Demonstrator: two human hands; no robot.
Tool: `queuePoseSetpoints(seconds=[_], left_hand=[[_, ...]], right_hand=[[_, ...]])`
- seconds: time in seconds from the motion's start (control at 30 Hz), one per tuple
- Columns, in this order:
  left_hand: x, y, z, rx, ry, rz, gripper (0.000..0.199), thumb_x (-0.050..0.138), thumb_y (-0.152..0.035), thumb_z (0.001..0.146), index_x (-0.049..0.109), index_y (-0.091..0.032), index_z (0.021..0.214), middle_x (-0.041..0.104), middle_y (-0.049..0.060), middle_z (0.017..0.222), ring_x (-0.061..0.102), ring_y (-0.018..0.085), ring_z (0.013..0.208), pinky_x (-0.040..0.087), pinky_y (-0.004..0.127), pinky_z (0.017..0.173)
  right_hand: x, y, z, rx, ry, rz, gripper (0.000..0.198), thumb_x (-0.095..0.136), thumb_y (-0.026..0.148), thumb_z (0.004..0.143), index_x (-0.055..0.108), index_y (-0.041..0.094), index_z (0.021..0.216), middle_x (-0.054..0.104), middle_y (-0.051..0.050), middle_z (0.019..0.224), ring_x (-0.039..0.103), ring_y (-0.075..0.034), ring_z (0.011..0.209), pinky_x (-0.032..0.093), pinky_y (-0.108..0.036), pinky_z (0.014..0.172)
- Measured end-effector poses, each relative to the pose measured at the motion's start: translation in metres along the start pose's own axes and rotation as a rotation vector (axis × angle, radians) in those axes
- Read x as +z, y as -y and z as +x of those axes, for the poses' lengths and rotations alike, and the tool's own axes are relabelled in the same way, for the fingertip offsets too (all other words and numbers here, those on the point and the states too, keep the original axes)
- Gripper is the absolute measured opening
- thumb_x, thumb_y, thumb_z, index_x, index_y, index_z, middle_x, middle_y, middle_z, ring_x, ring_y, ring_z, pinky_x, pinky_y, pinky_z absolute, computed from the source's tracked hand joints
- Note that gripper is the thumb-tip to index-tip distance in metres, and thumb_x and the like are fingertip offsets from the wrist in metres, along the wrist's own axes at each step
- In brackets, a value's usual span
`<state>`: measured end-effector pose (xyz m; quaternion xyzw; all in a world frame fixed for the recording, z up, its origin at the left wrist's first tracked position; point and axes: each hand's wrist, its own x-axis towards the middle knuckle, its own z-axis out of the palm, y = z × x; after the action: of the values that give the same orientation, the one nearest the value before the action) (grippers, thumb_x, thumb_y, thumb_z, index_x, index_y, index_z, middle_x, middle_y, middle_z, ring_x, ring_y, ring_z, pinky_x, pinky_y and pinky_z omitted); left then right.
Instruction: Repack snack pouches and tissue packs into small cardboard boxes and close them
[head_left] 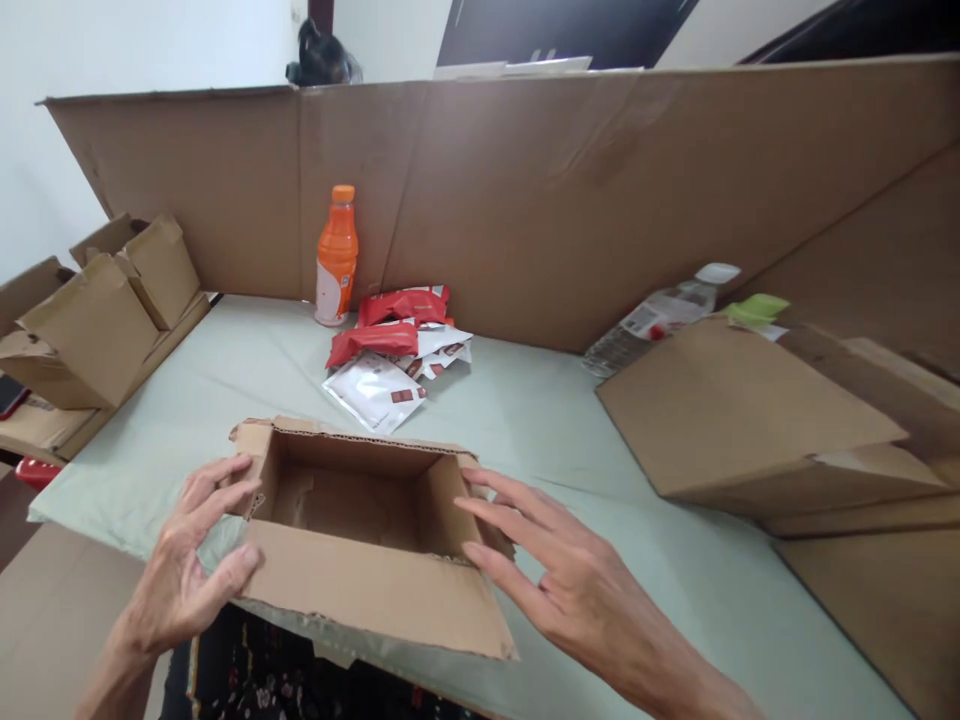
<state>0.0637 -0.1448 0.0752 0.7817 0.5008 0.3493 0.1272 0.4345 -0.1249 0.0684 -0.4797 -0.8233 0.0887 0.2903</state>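
A small cardboard box (360, 500) stands at the table's front edge with its top open and a wide front flap (382, 590) folded outward. Nothing shows on the inner floor I can see. My left hand (195, 560) holds the box's left side, fingertips on the side flap and thumb by the front flap's corner. At the opposite end, my right hand (547, 550) has its fingers over the right wall, the tips just inside the rim. Behind the box lies a loose pile of red packets (375, 342) and white packets (375, 390).
An orange bottle (337, 260) stands before a tall cardboard screen (525, 200). On the right, a clear bottle (652, 320) leans behind an open carton (750, 410), near a light green item (757, 308). More cardboard boxes (105, 320) sit on the left. Pale green cloth (540, 420) covers the table.
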Motion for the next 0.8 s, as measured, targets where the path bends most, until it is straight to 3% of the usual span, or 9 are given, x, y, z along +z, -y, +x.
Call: queuePoseSetpoints(seconds=[0.13,0.23,0.33,0.43,0.53,0.67,0.8], left_hand=[[-0.003,0.006,-0.001,0.008,0.107,-0.057,0.057,0.057,-0.053,0.097,0.048,-0.037,0.151,0.045,0.011,0.160,0.044,0.039,0.147,0.045,0.061,0.114],[0.004,0.006,-0.002,0.018,0.106,-0.063,0.059,0.054,-0.052,0.098,0.043,-0.037,0.155,0.042,0.012,0.163,0.041,0.039,0.150,0.045,0.063,0.115],[0.014,0.004,-0.002,0.031,0.085,-0.076,0.060,0.052,-0.046,0.098,0.041,-0.036,0.156,0.040,0.011,0.164,0.039,0.038,0.151,0.047,0.062,0.114],[0.022,0.003,-0.004,0.030,0.062,-0.078,0.064,0.052,-0.038,0.095,0.039,-0.035,0.157,0.039,0.010,0.165,0.039,0.038,0.152,0.049,0.064,0.113],[0.027,0.003,-0.006,0.004,0.066,-0.077,0.072,0.057,-0.035,0.090,0.037,-0.036,0.159,0.038,0.010,0.166,0.038,0.042,0.152,0.048,0.067,0.113],[0.027,0.004,-0.007,-0.013,0.069,-0.083,0.082,0.062,-0.031,0.084,0.034,-0.042,0.160,0.040,0.007,0.165,0.038,0.043,0.151,0.048,0.067,0.112],[0.025,0.002,-0.006,0.016,0.071,-0.034,0.079,0.059,-0.032,0.087,0.033,-0.038,0.161,0.041,0.009,0.164,0.042,0.042,0.149,0.050,0.065,0.112]], right_hand=[[-0.024,-0.027,0.019,0.093,-0.008,0.095,0.033,0.056,0.051,0.098,0.079,0.030,0.107,0.079,-0.008,0.113,0.076,-0.028,0.099,0.065,-0.040,0.083],[-0.031,-0.060,0.065,0.190,-0.099,0.023,0.033,0.055,0.050,0.097,0.078,0.029,0.105,0.080,-0.006,0.104,0.075,-0.026,0.087,0.061,-0.037,0.073],[-0.010,-0.088,0.129,0.130,-0.086,-0.138,0.033,0.054,0.041,0.096,0.074,0.022,0.115,0.077,-0.010,0.114,0.072,-0.028,0.098,0.057,-0.041,0.084],[0.032,-0.100,0.188,-0.022,0.093,-0.365,0.040,0.057,0.028,0.091,0.067,0.015,0.128,0.066,-0.018,0.137,0.062,-0.035,0.119,0.048,-0.048,0.098],[0.074,-0.102,0.226,-0.073,0.236,-0.477,0.051,0.058,0.012,0.082,0.063,0.012,0.133,0.059,-0.022,0.145,0.056,-0.037,0.124,0.042,-0.048,0.099],[0.100,-0.105,0.257,-0.011,0.207,-0.406,0.040,0.046,0.005,0.088,0.068,0.009,0.122,0.069,-0.025,0.126,0.060,-0.035,0.115,0.041,-0.047,0.097],[0.081,-0.115,0.276,0.136,0.100,-0.274,0.024,0.051,0.013,0.091,0.075,0.011,0.093,0.076,-0.022,0.101,0.066,-0.035,0.101,0.046,-0.047,0.089]])
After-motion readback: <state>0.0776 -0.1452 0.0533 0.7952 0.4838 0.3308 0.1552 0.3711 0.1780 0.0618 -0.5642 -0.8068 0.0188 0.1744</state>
